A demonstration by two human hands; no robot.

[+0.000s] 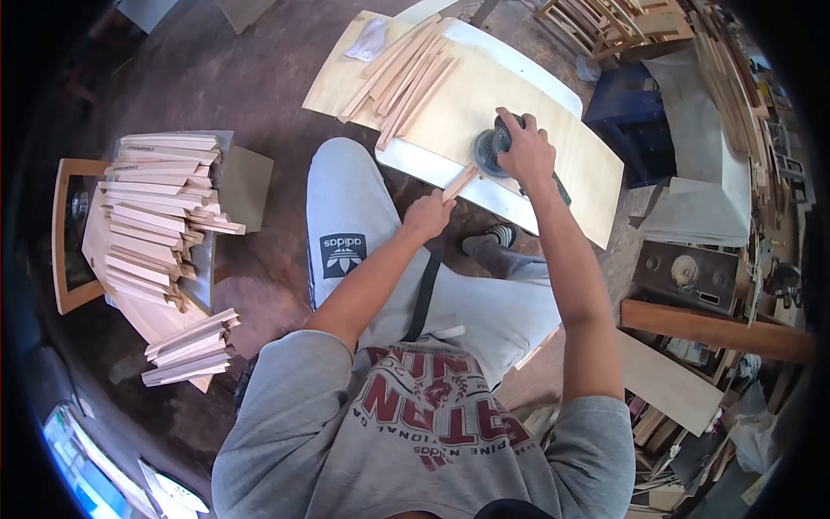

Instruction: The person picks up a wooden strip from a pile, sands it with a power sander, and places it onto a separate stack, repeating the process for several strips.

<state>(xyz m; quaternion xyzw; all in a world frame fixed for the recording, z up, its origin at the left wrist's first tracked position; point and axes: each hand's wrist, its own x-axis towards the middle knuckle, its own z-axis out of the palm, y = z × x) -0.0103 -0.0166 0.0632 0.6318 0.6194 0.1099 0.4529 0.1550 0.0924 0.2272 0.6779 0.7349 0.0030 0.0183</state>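
Note:
My left hand (428, 214) is closed around the near end of a short wooden strip (461, 181), by the front edge of the work table (553, 111). My right hand (527, 152) grips the top of a dark round power sander (489, 150). The sander's disc is at the far end of the strip, over the pale board on the table; whether they touch cannot be made out. To the left on the same table lies a loose pile of thin wooden strips (405, 80), with a clear plastic bag (369, 40) beside it.
Many stacked wood pieces (156, 216) lie on a low support at the left, with a smaller bundle (192, 348) nearer. A blue container (624, 117) stands right of the table. An old speaker box (687, 275) and a thick wooden beam (718, 330) are farther right.

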